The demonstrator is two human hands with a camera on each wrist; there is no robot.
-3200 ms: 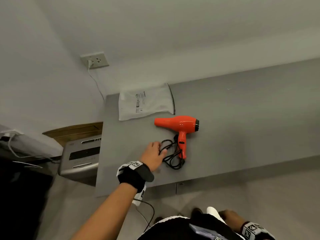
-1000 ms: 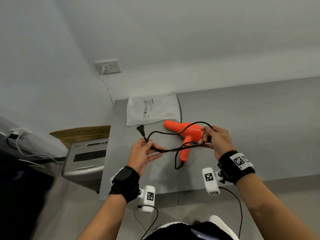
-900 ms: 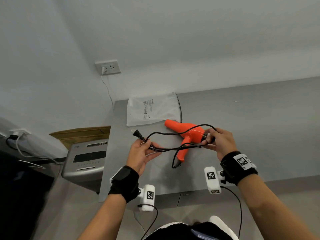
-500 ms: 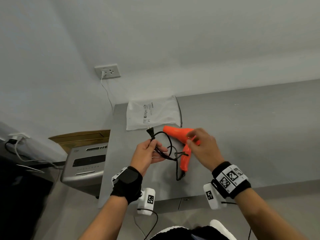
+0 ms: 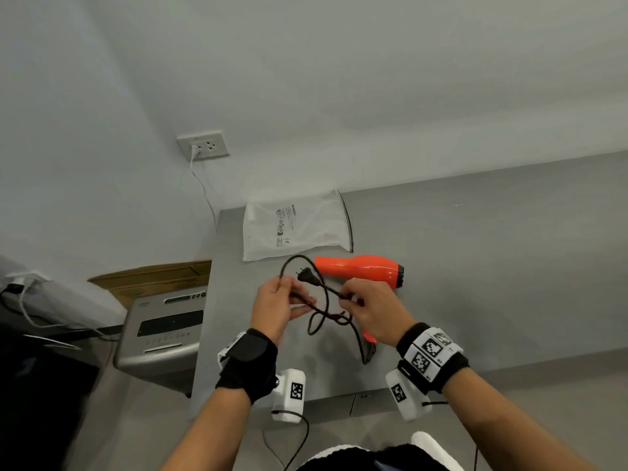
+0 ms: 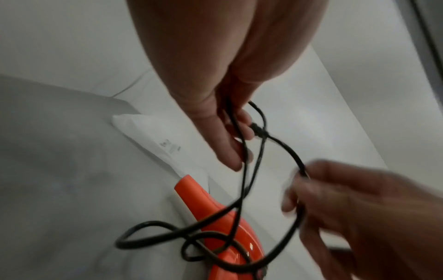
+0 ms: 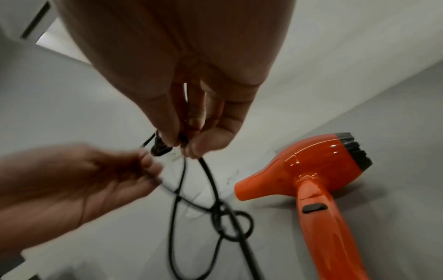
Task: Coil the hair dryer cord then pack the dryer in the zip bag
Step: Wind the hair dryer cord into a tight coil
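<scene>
An orange hair dryer (image 5: pixel 360 268) (image 7: pixel 318 176) (image 6: pixel 215 214) lies on the grey table (image 5: pixel 475 266), nozzle pointing left. Its black cord (image 5: pixel 323 307) (image 6: pixel 244 189) (image 7: pixel 210 187) hangs in loose loops above the table between both hands. My left hand (image 5: pixel 277 305) (image 6: pixel 227 132) holds strands of the cord, with the plug (image 5: pixel 306 275) sticking up beside it. My right hand (image 5: pixel 372 309) (image 7: pixel 189 132) pinches the cord near the plug end. A white zip bag (image 5: pixel 295 224) (image 6: pixel 153 136) lies flat behind the dryer at the table's back left corner.
A grey machine (image 5: pixel 163 331) and a cardboard box (image 5: pixel 153 278) stand left of the table, below its edge. A wall socket (image 5: pixel 203 145) with a white cable plugged in sits on the wall behind. The table stretches bare to the right.
My left hand first reached the cord alone; then both hands lifted it. Since a second ago my right hand has come in from the dryer's rear toward my left, gathering the cord into loops.
</scene>
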